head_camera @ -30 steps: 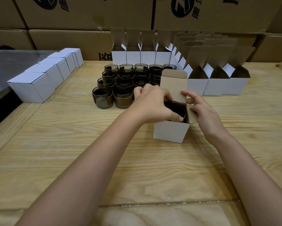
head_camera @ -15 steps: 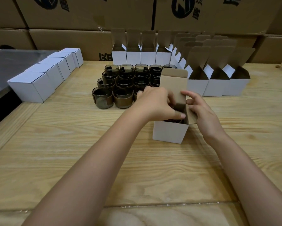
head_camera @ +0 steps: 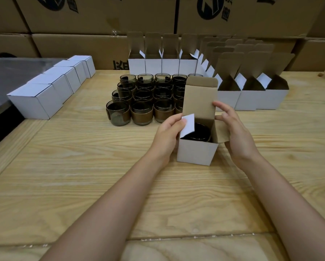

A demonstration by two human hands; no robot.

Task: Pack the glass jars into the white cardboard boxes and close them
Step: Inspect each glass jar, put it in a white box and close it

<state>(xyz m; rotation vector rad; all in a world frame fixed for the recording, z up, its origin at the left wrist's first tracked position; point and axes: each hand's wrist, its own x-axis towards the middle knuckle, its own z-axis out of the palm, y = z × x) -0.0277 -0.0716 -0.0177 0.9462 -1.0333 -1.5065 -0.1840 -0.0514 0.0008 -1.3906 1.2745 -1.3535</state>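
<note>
The left hand had come off the box mouth and now pinched the left side flap between thumb and fingers. The right hand, fingers loosely spread, touched the right side flap. Inside the box the jar sat fully down, so packing looked finished and closing was starting. Behind the box stood the unpacked jars; far to its left, closed boxes.

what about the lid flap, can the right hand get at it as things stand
Probably yes. The right hand is open, its fingers right by the upright lid flap with nothing between; the left hand only pinches the small side flap across the box.
</note>
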